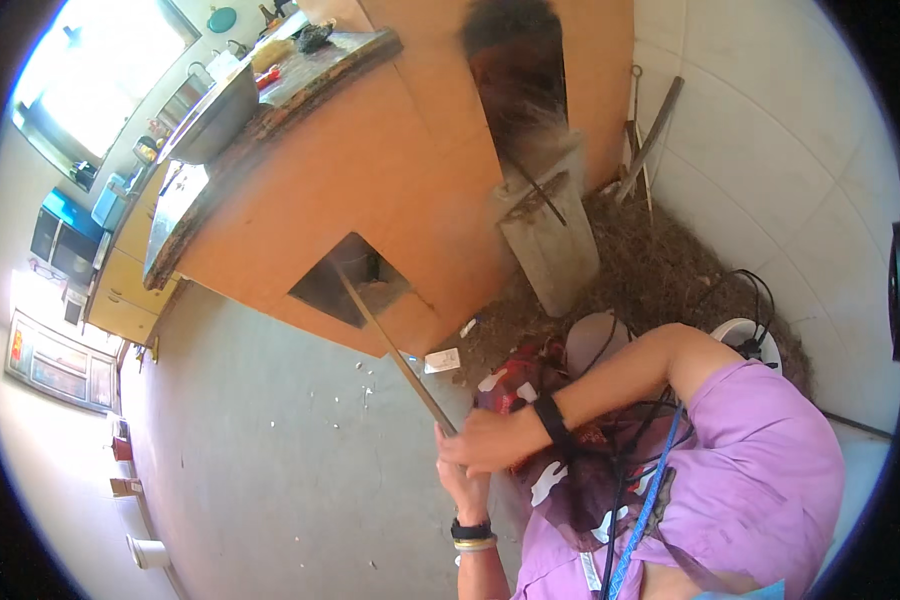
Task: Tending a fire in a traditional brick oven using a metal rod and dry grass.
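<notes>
Both my hands grip a long thin rod (pixel 394 356), close together near its lower end. My right hand (pixel 487 442) lies over the rod, and my left hand (pixel 465 484) is wrapped around it just below. The rod's far end reaches into a dark square opening (pixel 360 274) low in an orange stove-like block (pixel 330 187). What the tip touches inside cannot be made out. Farther right, the block has a taller, blackened opening (pixel 521 82). In front of that stands a worn, pale bin-like container (pixel 559 255) with a dark stick (pixel 536 191) across its top.
Dry straw (pixel 645 262) covers the floor beside the white tiled wall (pixel 780 150), where several poles (pixel 652 135) lean. A large metal basin (pixel 214 124) sits at the countertop's edge (pixel 330 82). A small white box (pixel 442 361) and scattered bits lie on the grey floor (pixel 270 465).
</notes>
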Available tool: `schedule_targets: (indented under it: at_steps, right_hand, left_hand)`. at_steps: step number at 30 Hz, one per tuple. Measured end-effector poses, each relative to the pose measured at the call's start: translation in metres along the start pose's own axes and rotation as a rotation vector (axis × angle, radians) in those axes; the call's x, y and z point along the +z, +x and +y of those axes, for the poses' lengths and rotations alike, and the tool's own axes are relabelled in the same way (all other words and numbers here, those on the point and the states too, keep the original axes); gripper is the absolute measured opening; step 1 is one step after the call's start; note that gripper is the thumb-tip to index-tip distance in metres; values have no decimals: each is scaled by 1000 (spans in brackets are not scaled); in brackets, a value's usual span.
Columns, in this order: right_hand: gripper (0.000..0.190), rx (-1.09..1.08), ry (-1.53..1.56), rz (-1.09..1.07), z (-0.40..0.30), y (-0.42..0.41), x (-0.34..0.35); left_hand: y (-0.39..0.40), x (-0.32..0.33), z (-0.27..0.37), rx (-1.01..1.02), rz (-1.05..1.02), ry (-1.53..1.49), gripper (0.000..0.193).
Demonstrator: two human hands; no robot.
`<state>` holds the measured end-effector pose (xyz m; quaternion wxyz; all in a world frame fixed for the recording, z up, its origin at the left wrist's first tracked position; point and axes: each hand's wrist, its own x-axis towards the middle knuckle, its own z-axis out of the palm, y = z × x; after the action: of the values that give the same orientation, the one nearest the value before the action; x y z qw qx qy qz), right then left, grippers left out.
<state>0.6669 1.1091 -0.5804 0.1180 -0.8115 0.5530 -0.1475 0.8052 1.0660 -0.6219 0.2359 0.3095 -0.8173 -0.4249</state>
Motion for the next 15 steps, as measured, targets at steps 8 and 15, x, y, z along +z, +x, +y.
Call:
schedule_targets:
  at_steps: [8, 15]
  right_hand:
    - [39, 209, 108, 308, 64, 32, -30]
    - [27, 320, 228, 562, 116, 73, -54]
  left_hand:
    - [110, 20, -55, 64, 107, -442, 64]
    - [219, 10, -73, 196, 114, -342, 53]
